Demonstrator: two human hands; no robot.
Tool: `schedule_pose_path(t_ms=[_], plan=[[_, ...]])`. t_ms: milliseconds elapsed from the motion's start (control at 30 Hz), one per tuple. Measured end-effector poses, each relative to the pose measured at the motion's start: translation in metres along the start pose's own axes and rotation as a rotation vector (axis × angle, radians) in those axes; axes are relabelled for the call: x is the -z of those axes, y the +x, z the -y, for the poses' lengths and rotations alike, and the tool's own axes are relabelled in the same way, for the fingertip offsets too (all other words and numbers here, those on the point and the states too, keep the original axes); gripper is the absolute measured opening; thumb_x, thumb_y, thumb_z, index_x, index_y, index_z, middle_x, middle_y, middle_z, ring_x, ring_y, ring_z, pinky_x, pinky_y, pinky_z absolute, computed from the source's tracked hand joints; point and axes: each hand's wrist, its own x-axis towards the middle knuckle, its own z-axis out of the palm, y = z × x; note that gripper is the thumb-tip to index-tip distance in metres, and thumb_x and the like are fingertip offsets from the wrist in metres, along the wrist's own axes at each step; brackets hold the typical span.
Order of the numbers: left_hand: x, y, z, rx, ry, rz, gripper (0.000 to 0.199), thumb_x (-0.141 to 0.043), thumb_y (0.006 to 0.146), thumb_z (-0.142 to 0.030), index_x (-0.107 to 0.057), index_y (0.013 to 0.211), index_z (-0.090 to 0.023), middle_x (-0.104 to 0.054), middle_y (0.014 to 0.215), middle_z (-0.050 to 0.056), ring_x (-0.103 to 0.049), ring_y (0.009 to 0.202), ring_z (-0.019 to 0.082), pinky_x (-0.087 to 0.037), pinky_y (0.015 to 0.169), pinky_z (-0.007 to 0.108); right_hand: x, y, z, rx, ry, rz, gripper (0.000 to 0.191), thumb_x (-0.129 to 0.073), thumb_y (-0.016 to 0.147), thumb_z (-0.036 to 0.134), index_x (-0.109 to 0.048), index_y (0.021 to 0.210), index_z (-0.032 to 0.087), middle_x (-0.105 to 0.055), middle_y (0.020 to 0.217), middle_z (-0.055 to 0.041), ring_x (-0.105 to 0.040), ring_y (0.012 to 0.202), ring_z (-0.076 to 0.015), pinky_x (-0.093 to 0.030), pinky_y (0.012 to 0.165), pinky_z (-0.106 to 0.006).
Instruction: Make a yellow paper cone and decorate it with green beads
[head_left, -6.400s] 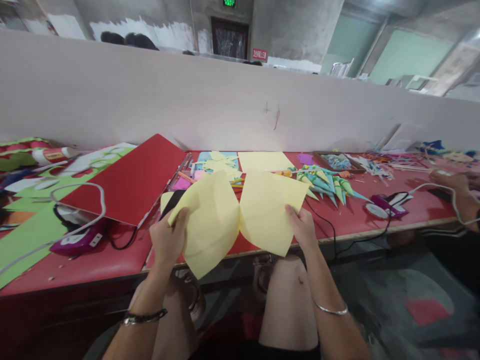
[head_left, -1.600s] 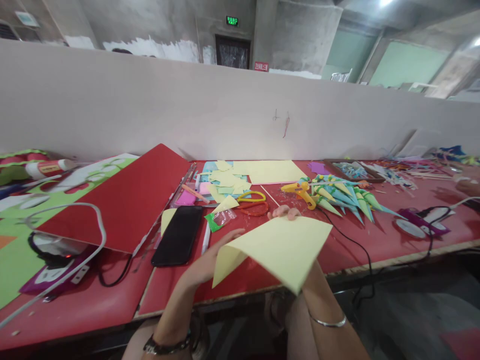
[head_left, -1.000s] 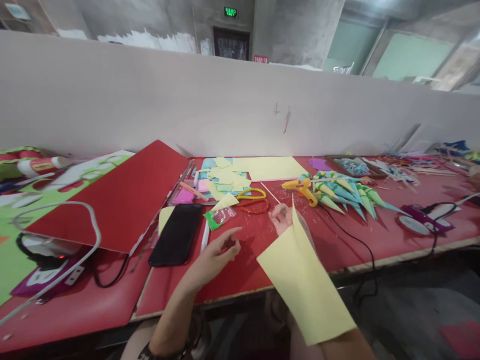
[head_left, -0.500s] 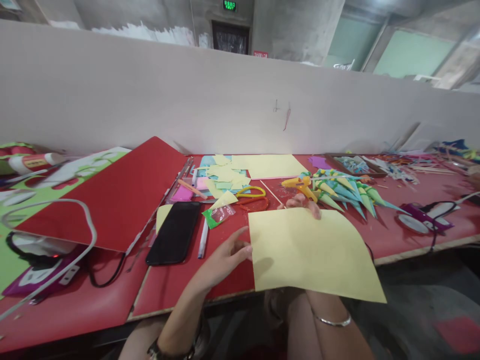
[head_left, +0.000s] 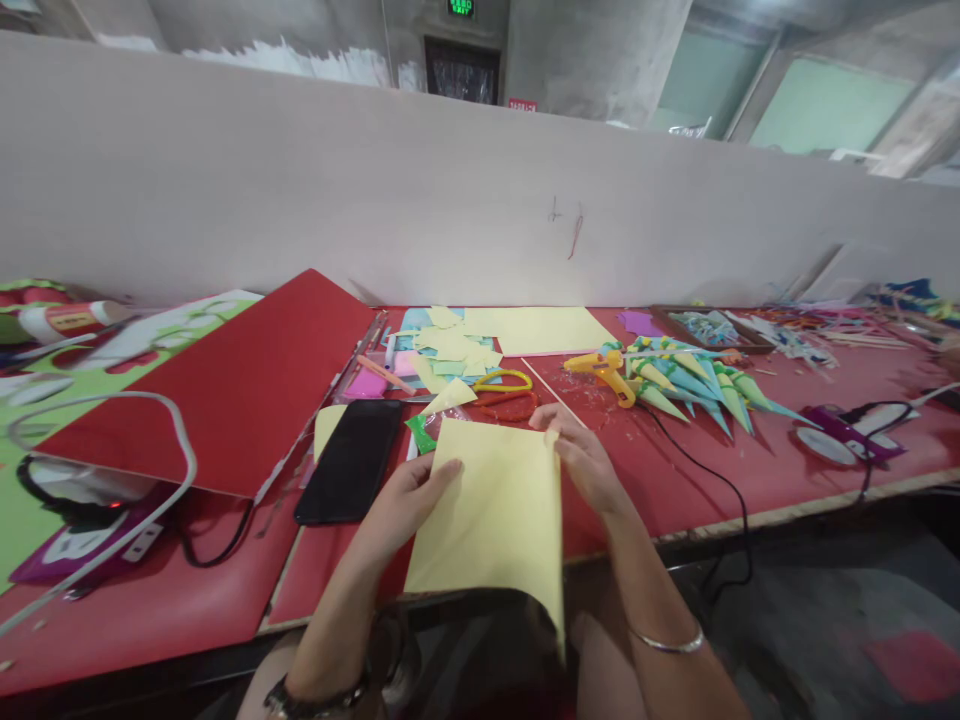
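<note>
Paper (head_left: 487, 510) probably light, limp, easily creased; best held by edges. Left hand (head_left: 409, 505) pinches near edge, right hand (head_left: 581, 460) grips opposite edge; scissors (head_left: 504, 381) beyond hands.

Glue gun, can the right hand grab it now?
Probably: the glue gun lies just past the right hand, with nothing tall between. But that hand is holding the paper, so it should let go first.

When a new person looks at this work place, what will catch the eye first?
The eye would probably fall first on the pale yellow sheet, held by the left hand and right hand at the table's front edge. Next come the large red sheet slanting at the left and the yellow glue gun beside the colourful cones at the right.
</note>
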Motion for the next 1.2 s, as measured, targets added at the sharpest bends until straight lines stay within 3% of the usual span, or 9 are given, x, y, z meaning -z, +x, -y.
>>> schedule_pose_path(t_ms=[133,300,467,633,733,867,933,1033,1200], plan=[[-0.003,0.003,0.003,-0.067,0.107,-0.016,0.04,-0.059,0.069,-0.055,-0.06,0.068,-0.015,-0.061,0.059,0.0,-0.055,0.055,0.016,-0.04,0.047,0.022,-0.009,0.003,-0.001,0.05,0.004,-0.02,0.022,-0.057,0.078,0.037,-0.053,0.065,0.019,-0.051,0.096,-0.0039,-0.051,0.096,-0.0182,-0.039,0.088,-0.032],[-0.02,0.006,0.008,-0.146,0.143,-0.008,0.042,-0.051,0.073,-0.057,-0.06,0.07,-0.015,-0.062,0.064,0.001,-0.055,0.063,0.017,-0.043,0.056,0.024,-0.024,0.005,0.002,-0.006,-0.06,-0.078,0.019,-0.062,0.072,0.033,-0.051,0.063,0.02,-0.049,0.094,-0.0038,-0.05,0.093,-0.0182,-0.039,0.083,-0.029],[-0.029,0.004,0.006,-0.13,0.118,-0.146,0.043,-0.054,0.07,-0.058,-0.063,0.074,-0.017,-0.067,0.075,0.004,-0.059,0.081,0.022,-0.046,0.068,0.026,-0.031,0.006,0.002,0.01,-0.133,-0.182,0.016,-0.058,0.074,0.029,-0.05,0.065,0.02,-0.052,0.078,-0.001,-0.051,0.077,-0.0156,-0.039,0.071,-0.027],[-0.033,0.001,0.004,-0.042,-0.002,0.046,0.046,-0.058,0.069,-0.057,-0.063,0.089,-0.016,-0.065,0.066,0.001,-0.058,0.06,0.018,-0.044,0.052,0.024,-0.037,0.005,0.007,0.024,-0.209,-0.237,0.017,-0.058,0.075,0.03,-0.048,0.065,0.02,-0.049,0.07,0.0012,-0.049,0.068,-0.0141,-0.038,0.065,-0.026],[-0.034,0.001,0.005,-0.059,-0.018,0.064,0.044,-0.058,0.069,-0.055,-0.062,0.088,-0.015,-0.064,0.062,0.0,-0.056,0.055,0.015,-0.042,0.048,0.023,-0.041,0.004,0.009,0.038,-0.218,-0.289,0.013,-0.06,0.073,0.029,-0.05,0.068,0.02,-0.051,0.073,0.0007,-0.051,0.072,-0.015,-0.04,0.069,-0.027],[-0.032,0.002,0.005,-0.119,-0.011,-0.037,0.043,-0.053,0.074,-0.053,-0.062,0.091,-0.014,-0.064,0.064,0.001,-0.055,0.052,0.014,-0.044,0.05,0.024,-0.044,0.003,0.008,-0.086,0.023,-0.394,0.03,-0.063,0.069,0.03,-0.051,0.094,0.021,-0.058,0.088,-0.0014,-0.056,0.082,-0.017,-0.045,0.074,-0.028],[-0.029,0.003,0.007,-0.179,-0.004,-0.117,0.045,-0.053,0.074,-0.053,-0.062,0.094,-0.014,-0.066,0.07,0.002,-0.057,0.057,0.016,-0.046,0.055,0.025,-0.045,0.002,0.008,-0.222,0.24,-0.311,0.037,-0.063,0.069,0.035,-0.051,0.101,0.022,-0.062,0.092,-0.0025,-0.06,0.081,-0.0177,-0.047,0.071,-0.029],[-0.025,0.006,0.01,-0.251,-0.03,-0.206,0.049,-0.054,0.073,-0.055,-0.063,0.099,-0.014,-0.069,0.08,0.005,-0.061,0.07,0.019,-0.048,0.065,0.027,-0.049,0.0,0.008,-0.363,0.464,-0.151,0.034,-0.064,0.069,0.039,-0.058,0.096,0.019,-0.068,0.089,-0.0036,-0.063,0.076,-0.0185,-0.049,0.071,-0.03],[-0.026,0.007,0.011,-0.218,-0.144,-0.178,0.058,-0.057,0.068,-0.06,-0.061,0.105,-0.015,-0.069,0.09,0.007,-0.063,0.079,0.021,-0.049,0.07,0.029,-0.057,-0.001,0.008,-0.425,0.604,-0.214,0.031,-0.069,0.066,0.037,-0.062,0.089,0.017,-0.072,0.079,-0.0032,-0.065,0.066,-0.0183,-0.05,0.062,-0.029]])
